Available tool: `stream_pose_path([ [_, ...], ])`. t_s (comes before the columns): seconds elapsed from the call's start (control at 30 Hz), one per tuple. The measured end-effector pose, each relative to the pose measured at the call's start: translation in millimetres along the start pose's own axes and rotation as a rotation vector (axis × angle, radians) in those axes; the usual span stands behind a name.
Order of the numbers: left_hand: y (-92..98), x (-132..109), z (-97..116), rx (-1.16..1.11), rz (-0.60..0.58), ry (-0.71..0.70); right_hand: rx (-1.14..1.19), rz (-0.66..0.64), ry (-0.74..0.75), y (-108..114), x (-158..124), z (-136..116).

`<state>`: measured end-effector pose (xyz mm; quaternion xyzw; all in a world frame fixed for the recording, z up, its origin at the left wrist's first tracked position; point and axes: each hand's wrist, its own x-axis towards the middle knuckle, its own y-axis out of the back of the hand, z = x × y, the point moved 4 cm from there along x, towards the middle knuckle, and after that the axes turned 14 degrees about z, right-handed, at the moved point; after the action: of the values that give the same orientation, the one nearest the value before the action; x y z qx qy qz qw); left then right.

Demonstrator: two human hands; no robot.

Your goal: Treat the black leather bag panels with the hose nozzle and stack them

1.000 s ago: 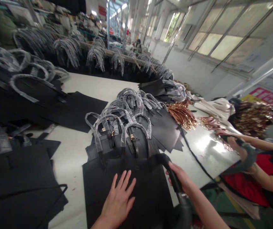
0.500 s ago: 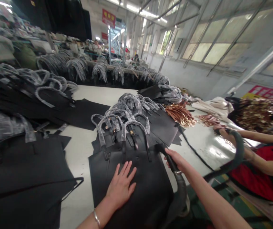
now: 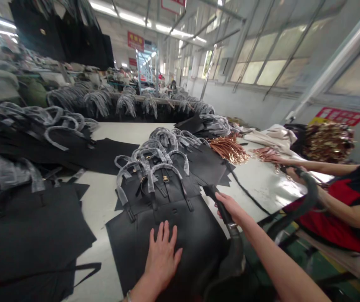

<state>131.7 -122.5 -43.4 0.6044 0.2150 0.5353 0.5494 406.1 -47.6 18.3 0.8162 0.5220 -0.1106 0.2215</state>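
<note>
My left hand [image 3: 163, 256] lies flat on a black bag panel [image 3: 195, 235], its fingers spread and nothing in them. The fingers of my right hand [image 3: 231, 207] are wrapped round the grip of a black hose nozzle [image 3: 211, 191]. The nozzle's head is over the panel's right edge; whether it touches cannot be told. A thick dark hose [image 3: 236, 247] curves down from the grip. Handles in clear plastic wrap [image 3: 166, 168] rise from the panel's top edge. Behind it lie several more black panels, with a gold clasp [image 3: 166, 179] on one.
Black panels [image 3: 38, 226] with wrapped handles cover the left of the white table [image 3: 99, 209]. Brown straps with gold hardware [image 3: 230, 149] lie at the back right. Another person [image 3: 340, 205] works at right, a hand round a similar dark hose [image 3: 308, 197]. Black bags [image 3: 69, 37] hang overhead.
The view has tilted up and shifted slightly right. My left hand has slid a little nearer me over the panel, which looks slightly turned. The right hand keeps its grip on the nozzle.
</note>
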Motion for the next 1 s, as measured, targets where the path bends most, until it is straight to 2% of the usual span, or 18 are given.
stream_pose_path([
  [0.07,-1.3,17.5,4.3,-0.017,-0.011,0.057,0.003,-0.016,-0.016,11.6,-8.2,7.8],
  [0.17,-11.2,65.7,14.4,-0.140,0.002,0.076,-0.001,-0.046,-0.041,20.8,-21.6,29.4],
  [0.23,-24.8,103.8,25.2,-0.261,0.001,0.025,0.008,-0.054,-0.021,18.4,-27.0,45.8],
  [0.3,-42.6,137.3,36.3,-0.288,-0.042,-0.039,0.026,-0.038,0.021,11.9,-29.2,61.1],
  [0.43,-73.5,178.6,55.2,-0.161,-0.126,-0.172,0.106,0.020,0.080,-1.6,-29.4,83.2],
  [0.6,-91.5,197.0,75.9,-0.121,-0.175,-0.295,0.150,0.067,0.085,-8.4,-27.1,94.7],
  [0.73,-101.6,203.3,87.1,-0.098,-0.196,-0.336,0.182,0.093,0.082,-9.1,-23.5,99.7],
  [1.0,-110.3,203.2,82.1,-0.147,-0.201,-0.380,0.267,0.108,0.033,-9.3,-19.7,107.3],
])
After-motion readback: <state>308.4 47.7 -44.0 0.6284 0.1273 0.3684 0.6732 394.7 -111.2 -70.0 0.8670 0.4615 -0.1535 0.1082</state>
